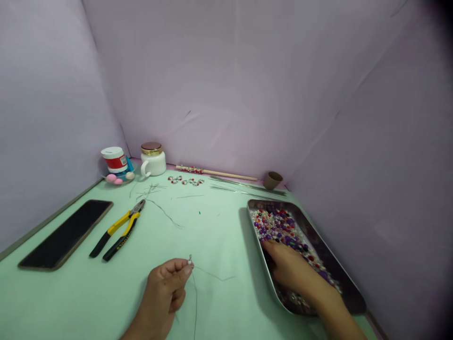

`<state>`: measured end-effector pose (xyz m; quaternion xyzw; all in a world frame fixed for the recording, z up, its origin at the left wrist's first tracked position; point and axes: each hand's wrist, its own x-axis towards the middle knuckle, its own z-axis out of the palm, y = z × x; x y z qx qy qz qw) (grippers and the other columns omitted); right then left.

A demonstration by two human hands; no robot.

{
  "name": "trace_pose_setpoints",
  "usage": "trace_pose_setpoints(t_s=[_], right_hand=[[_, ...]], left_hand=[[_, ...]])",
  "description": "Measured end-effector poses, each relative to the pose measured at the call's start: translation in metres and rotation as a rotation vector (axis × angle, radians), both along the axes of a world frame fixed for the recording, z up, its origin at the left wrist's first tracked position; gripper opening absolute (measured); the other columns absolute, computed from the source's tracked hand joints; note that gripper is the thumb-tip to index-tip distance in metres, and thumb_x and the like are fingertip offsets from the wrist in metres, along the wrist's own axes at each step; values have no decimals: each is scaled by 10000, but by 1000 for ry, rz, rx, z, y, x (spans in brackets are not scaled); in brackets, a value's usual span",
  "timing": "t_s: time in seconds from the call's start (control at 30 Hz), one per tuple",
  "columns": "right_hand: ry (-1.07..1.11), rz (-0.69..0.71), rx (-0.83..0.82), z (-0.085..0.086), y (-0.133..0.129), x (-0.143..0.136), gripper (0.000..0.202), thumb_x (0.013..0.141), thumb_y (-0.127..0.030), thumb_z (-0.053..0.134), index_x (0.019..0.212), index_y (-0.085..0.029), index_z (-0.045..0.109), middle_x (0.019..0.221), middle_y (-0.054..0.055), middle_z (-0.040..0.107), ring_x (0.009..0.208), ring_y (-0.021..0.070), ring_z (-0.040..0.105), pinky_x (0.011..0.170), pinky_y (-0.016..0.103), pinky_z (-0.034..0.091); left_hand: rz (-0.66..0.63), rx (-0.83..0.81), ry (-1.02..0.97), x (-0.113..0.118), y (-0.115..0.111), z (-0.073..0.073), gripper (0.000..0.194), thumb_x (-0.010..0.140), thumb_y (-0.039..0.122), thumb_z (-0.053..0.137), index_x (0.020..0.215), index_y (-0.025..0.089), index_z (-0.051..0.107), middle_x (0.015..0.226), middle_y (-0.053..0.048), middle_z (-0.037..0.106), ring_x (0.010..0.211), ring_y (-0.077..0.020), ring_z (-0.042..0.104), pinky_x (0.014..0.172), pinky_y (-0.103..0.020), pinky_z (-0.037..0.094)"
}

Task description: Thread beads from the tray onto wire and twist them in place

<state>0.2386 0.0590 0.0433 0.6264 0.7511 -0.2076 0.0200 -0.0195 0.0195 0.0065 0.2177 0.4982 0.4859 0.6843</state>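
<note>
Near the front middle of the table, my left hand point(170, 288) pinches a thin wire point(195, 297) just below a small pearl-like bead point(190, 261) at its tip. Two loose wire ends trail from the fingers, one to the right and one down toward me. Over on the right, my right hand point(286, 264) reaches down into a metal tray point(329, 250) of mixed beads point(279, 224), mostly purple, red and white. Its fingertips are sunk among the beads by the tray's left wall, so what they hold, if anything, is hidden.
Yellow-black pliers point(122, 229) and a phone point(67, 233) lie at left. Cut wires point(150, 191), beaded wire pieces point(186, 181), a beaded stick point(219, 173) and straight wires point(247, 186) lie farther back. A white lidded mug point(154, 160), a white-red jar point(115, 160) and a brown cup point(272, 180) stand behind.
</note>
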Motion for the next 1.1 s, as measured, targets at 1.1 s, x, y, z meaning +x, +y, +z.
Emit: trace_pose_setpoints(t_s=[1.1], right_hand=[[285, -190, 130, 33, -6, 89, 313, 732, -135, 405, 958, -184, 616, 860, 55, 663, 821, 194, 595, 709, 268, 440]], left_hand=[[191, 71, 216, 40, 29, 4, 342, 472, 396, 712, 551, 147, 492, 396, 123, 214, 348, -11, 109, 357, -170, 59]])
